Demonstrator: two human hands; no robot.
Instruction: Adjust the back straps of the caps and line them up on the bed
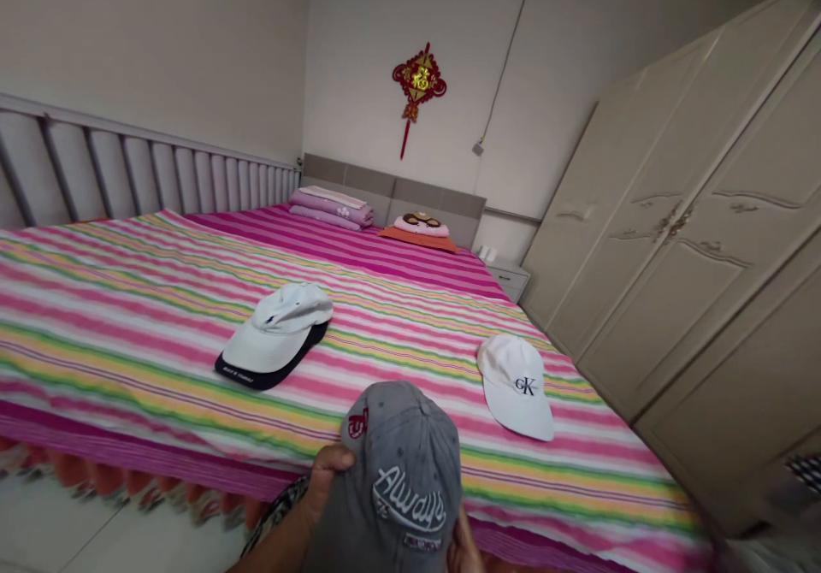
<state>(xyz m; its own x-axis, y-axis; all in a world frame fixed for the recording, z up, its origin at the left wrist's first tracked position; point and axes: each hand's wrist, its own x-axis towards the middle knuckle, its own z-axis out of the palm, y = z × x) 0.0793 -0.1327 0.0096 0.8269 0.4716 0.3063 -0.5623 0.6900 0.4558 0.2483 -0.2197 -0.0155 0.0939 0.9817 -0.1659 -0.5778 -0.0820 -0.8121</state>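
I hold a grey cap [394, 479] with white lettering low in the middle of the view, over the near edge of the bed. My left hand [324, 479] grips its left side with the thumb on top. My right hand [463, 547] is mostly hidden under the cap's right side; only some fingers show, pressed against it. On the striped bedspread [128, 299] lie two more caps: a white one with a dark brim edge [275, 333] to the left and a plain white one with a dark logo [516, 385] to the right.
Folded purple bedding [332, 207] and a pillow with a small item [420, 229] lie at the headboard. A cream wardrobe [693, 239] lines the right side. A nightstand [510, 278] sits in the far corner. A padded rail [147, 171] runs along the left wall. A red knot ornament [418, 85] hangs above.
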